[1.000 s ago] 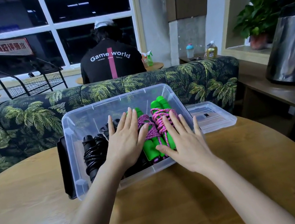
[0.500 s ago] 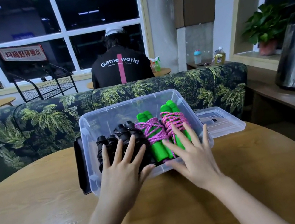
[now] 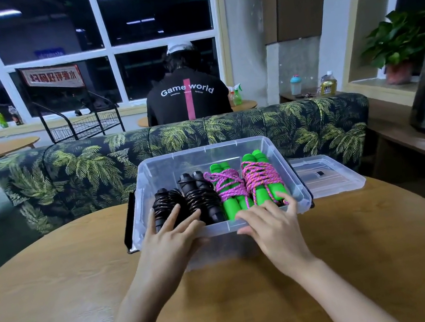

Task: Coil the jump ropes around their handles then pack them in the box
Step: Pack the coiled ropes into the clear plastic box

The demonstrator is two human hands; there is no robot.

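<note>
Lid (image 3: 329, 178) partly hidden behind box (image 3: 204, 151)

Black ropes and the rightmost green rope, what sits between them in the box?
The other green-handled rope, coiled in pink, shows there in the head view.

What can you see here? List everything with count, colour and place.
box: 1, clear, on table
black jump ropes: 2, black, coiled, box's left half
green jump ropes: 2, green handles, pink cord, box's right half
lid: 1, clear, right of box
table: 1, wood-brown, nearest
sofa: 1, dark leaf print, behind table
person: 1, black shirt, behind sofa
plant: 1, green, right sill
hands: 2, bare, left hand on black ropes, right hand at green ropes
</note>
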